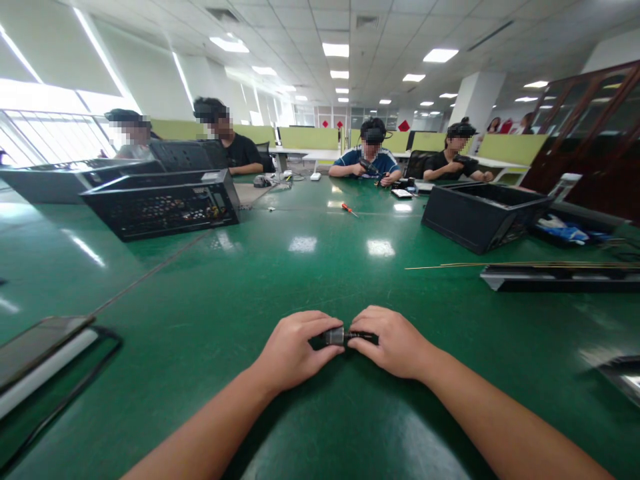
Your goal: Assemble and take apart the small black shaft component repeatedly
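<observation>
Just above the table's front half, my left hand [301,347] is closed around a short black cylindrical piece with a grey band [335,335]. Its other end is hidden in my palm. Facing it, my right hand [393,341] pinches a slim black part [364,337] that lines up with the cylinder and meets it at a narrow neck. I cannot tell whether these are two joined parts or one tool. My fingertips are close together, a small gap apart.
Black computer cases stand at the left [160,207] and the right [480,217] of the green table [240,280]. An orange screwdriver [349,209] lies farther off. A black metal strip [560,279] is at right, a dark flat device [40,347] at left. Several people sit beyond.
</observation>
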`<state>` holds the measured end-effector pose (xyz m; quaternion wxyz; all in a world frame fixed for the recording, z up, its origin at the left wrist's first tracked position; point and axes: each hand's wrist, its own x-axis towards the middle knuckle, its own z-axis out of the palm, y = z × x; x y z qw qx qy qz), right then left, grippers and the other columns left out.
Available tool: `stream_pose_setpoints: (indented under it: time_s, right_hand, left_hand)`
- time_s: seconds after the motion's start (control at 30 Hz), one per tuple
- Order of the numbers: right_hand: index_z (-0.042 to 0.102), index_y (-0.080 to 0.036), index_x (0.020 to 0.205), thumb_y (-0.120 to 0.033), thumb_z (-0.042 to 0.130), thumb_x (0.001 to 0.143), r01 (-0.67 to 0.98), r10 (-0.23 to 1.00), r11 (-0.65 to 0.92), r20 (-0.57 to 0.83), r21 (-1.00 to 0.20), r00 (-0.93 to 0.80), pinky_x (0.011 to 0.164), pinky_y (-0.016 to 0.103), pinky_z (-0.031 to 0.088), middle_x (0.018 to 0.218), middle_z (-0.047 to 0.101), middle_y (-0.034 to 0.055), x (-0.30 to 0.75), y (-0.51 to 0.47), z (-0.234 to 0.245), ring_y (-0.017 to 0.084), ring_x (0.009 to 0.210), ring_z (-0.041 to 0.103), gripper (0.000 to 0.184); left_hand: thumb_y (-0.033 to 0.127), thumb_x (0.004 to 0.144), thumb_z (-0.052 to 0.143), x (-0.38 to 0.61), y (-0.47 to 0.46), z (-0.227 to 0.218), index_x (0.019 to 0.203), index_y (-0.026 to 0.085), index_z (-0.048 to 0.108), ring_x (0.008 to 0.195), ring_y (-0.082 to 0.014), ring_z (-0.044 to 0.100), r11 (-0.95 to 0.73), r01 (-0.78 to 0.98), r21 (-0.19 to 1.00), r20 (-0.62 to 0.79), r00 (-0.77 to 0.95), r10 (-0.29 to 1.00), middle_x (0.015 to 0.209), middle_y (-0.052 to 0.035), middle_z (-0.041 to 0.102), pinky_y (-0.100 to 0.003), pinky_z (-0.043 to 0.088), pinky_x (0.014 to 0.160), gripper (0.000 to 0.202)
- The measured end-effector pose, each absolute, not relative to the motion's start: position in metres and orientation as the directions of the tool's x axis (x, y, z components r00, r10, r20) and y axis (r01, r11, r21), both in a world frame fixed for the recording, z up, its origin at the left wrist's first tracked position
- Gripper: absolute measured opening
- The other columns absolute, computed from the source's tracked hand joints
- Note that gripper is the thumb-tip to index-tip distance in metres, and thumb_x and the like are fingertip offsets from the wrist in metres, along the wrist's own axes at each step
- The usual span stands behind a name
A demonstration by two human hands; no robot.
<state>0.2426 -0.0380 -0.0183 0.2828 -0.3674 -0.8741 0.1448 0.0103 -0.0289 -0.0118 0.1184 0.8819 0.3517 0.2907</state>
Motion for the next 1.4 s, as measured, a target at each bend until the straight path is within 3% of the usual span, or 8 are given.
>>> stream_pose_setpoints:
  time_s: [1.4]
  right_hand:
    - [0.073,-0.018,0.100,-0.029,0.061,0.095,0.558,0.702,0.712,0.417,-0.426,-0.577,0.087,0.034,0.051,0.096,0.074,0.0072,0.2446,-0.0367,-0.0172,0.020,0.092,0.065,0.016]
  left_hand:
    - [0.031,0.079,0.078,0.0095,-0.0288,-0.0126,0.105,0.023,0.076,0.089,-0.0213,0.075,-0.753,0.560,0.345,0.520,0.554,0.650,0.099,-0.0065,0.079,-0.033,0.061,0.082,0.028]
